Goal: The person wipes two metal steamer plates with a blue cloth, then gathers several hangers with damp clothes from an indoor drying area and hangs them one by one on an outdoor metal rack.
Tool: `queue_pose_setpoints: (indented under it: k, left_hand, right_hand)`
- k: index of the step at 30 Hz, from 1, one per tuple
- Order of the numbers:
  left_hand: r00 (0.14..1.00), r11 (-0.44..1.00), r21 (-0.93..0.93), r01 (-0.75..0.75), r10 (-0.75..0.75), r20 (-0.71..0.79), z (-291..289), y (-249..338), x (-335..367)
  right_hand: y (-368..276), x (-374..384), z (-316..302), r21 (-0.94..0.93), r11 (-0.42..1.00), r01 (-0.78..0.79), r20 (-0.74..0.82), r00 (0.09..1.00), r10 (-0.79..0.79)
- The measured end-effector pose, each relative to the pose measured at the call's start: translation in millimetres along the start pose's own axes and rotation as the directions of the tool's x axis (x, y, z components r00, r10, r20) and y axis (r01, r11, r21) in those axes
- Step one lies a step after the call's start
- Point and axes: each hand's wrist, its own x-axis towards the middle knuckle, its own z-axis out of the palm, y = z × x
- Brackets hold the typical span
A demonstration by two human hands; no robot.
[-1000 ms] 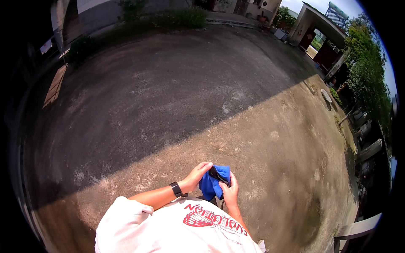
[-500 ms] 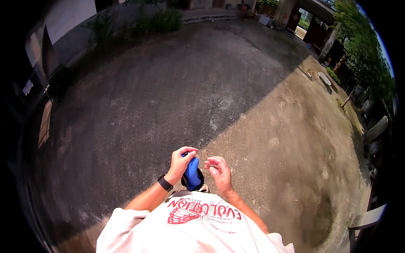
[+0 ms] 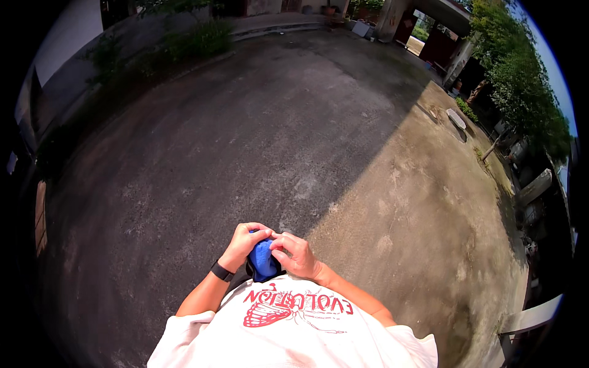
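Observation:
A soft blue fabric item with black edging (image 3: 264, 260) hangs in front of my shirt; its exact kind is unclear. My left hand (image 3: 241, 246), with a black band on its wrist, is closed on the item's upper edge, thumb and fingers pinched together. From the right, my right hand (image 3: 297, 256) reaches the same upper edge. Its fingers are curled, and the fingertips meet those of my left hand. Whatever lies between the right fingertips is too small or hidden to tell.
I stand on a concrete yard (image 3: 294, 135), shaded on the left and sunlit on the right. Ahead right is an open gateway (image 3: 417, 40). Plants (image 3: 202, 40) line the far left wall. A pale stone slab (image 3: 456, 119) and trees (image 3: 521, 80) border the right side.
My right hand has moved left, from apart to meeting my left hand at the blue item's top edge. Both hands and the item now sit further left in view, and the background has shifted.

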Motion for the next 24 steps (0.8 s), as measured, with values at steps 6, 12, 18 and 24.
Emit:
queue_pose_setpoints:
  k: [6,12,18,24]
  left_hand:
    - [0.977,0.994,-0.055,0.093,-0.08,0.2,-6,57,193]
    - [0.943,0.973,0.018,0.229,-0.226,0.246,-11,95,345]
    - [0.955,0.967,-0.022,0.252,-0.245,0.168,-58,149,504]
    - [0.983,0.98,-0.109,0.165,-0.172,-0.062,-96,206,629]
  right_hand:
    - [89,120,-83,-0.134,0.99,-0.046,-0.122,0.992,0.029]
    - [194,206,-139,-0.383,0.921,0.068,-0.055,0.994,-0.096]
    - [313,350,-201,-0.302,0.894,0.331,0.11,0.944,-0.312]
    - [405,502,-251,-0.154,0.876,0.457,0.239,0.877,-0.416]
